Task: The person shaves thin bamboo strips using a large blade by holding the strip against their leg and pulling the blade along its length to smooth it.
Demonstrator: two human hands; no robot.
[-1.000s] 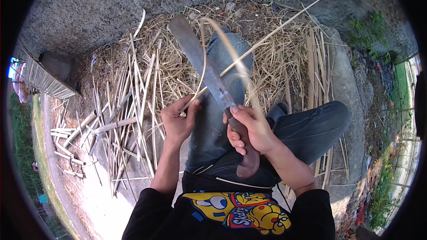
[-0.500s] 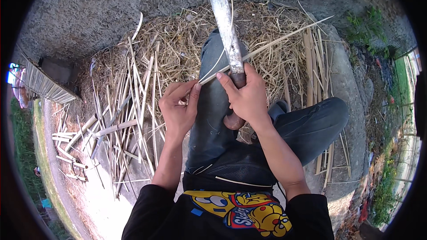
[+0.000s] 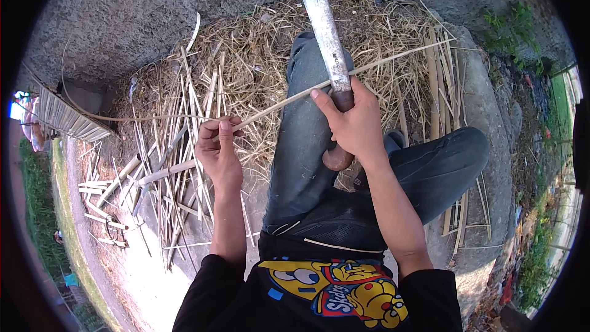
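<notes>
My right hand (image 3: pixel 355 123) is wrapped around the dark hooked handle of a machete (image 3: pixel 324 24), its worn grey blade pointing away from me above my knee. A long pale bamboo strip (image 3: pixel 279 106) crosses the blade's base slantwise, with my right thumb on it, and runs out to the far right. At the strip's near left end, the fingertips of my left hand (image 3: pixel 219 154) are pinched on it. From that hand a thin bamboo sliver (image 3: pixel 153 117) curves away to the left; whether it is joined to the strip is hidden by the fingers.
Split bamboo pieces (image 3: pixel 190 92) lie heaped on the left, and more strips (image 3: pixel 435 98) lie at the right. Curly shavings (image 3: pixel 258 55) cover the ground before a rough wall (image 3: pixel 153 12). A slatted bamboo panel (image 3: pixel 67 117) stands far left. A short sliver (image 3: pixel 341 246) rests on my lap.
My left hand has moved left, away from the machete, with the strip sliding along past the blade. The thin sliver, formerly arched up beside the blade, now trails out to the left.
</notes>
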